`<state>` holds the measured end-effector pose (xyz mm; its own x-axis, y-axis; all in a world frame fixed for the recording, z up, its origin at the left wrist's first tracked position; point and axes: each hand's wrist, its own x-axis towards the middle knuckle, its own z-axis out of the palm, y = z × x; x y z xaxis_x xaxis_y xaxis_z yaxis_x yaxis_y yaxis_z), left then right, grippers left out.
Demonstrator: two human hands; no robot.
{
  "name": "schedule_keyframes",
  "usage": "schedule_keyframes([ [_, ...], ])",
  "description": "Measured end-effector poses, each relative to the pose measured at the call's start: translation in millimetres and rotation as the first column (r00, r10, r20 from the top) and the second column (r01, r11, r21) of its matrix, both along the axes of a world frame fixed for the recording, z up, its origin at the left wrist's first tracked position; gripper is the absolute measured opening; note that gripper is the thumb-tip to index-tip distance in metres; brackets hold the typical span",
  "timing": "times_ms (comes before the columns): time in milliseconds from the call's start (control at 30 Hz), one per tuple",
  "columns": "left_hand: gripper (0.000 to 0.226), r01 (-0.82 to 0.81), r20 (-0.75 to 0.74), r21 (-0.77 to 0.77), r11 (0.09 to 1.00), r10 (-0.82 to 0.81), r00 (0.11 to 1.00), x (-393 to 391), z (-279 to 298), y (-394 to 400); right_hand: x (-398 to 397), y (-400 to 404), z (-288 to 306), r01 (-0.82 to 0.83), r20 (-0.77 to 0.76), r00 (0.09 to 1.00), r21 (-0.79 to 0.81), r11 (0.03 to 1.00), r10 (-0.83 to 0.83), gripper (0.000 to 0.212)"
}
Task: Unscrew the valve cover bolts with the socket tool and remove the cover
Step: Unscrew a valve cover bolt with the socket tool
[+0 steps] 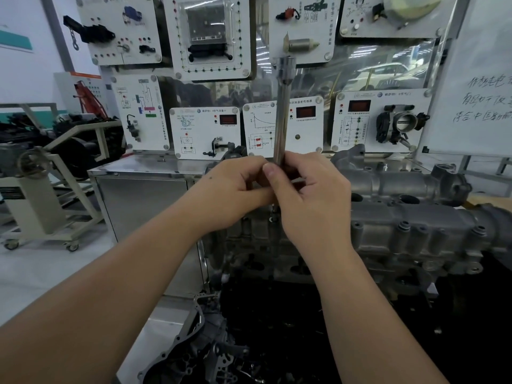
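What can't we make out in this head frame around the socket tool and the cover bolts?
- Lower end of the socket tool: hidden by the left hand and right hand; whether it sits on a bolt cannot be told.
- Valve cover: left part behind both hands, right end cut by the frame edge.
- Cover bolts: too small and dim to tell whether they are loosened.
- Whiteboard writing: cut by the right edge.

tool (pixel 282 117): bright silver steel
cover (pixel 415 231): dull grey cast metal, dark bolt holes
panels (pixel 205 133): white, black diagrams, red displays
cabinet (pixel 144 200): brushed silver
stand (pixel 41 212): cream frame, grey casters
whiteboard (pixel 482 87): white, black handwriting
wall stripe (pixel 15 41): teal on white
floor (pixel 41 273): pale grey
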<state>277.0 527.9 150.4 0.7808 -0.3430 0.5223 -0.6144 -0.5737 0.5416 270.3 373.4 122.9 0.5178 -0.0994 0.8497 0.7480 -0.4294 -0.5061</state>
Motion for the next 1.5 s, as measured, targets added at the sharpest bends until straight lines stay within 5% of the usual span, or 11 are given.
schedule_keyframes([
  [233, 0.012, 0.040, -0.023, 0.030, 0.999, -0.040, 0.999, -3, 2, 1, 1, -7, 1, -0.144, -0.070, 0.987, 0.046, 0.989, 0.146, 0.033],
  [500, 0.008, 0.015, -0.025, 0.039, 0.999, -0.014, 1.000, 2, 1, 0, 6, -3, 9, -0.163, -0.048, 0.985, 0.096, 0.982, 0.168, 0.013],
  [733, 0.019, 0.043, -0.007, 0.065, 0.997, -0.042, 0.999, -2, 6, -3, 5, -4, 14, -0.280, -0.056, 0.957, 0.070, 0.957, 0.284, 0.035],
  [833, 0.019, 0.040, -0.024, 0.087, 0.995, -0.038, 0.999, -2, 6, -2, 6, 3, 20, -0.244, 0.018, 0.970, 0.130, 0.961, 0.243, 0.016],
  [1133, 0.020, -0.003, -0.028, 0.101, 0.995, 0.006, 1.000, -3, 5, -1, 5, 2, 20, -0.284, -0.013, 0.958, 0.101, 0.953, 0.287, 0.045],
  [1367, 0.017, -0.004, -0.011, 0.119, 0.993, 0.005, 1.000, 0, 4, -3, 6, 0, 24, -0.240, 0.058, 0.971, 0.140, 0.961, 0.234, 0.032],
  [1500, 0.034, 0.004, -0.025, 0.105, 0.994, -0.002, 1.000, 0, 4, -4, 7, -2, 21, -0.251, 0.022, 0.968, 0.117, 0.961, 0.250, 0.032],
])
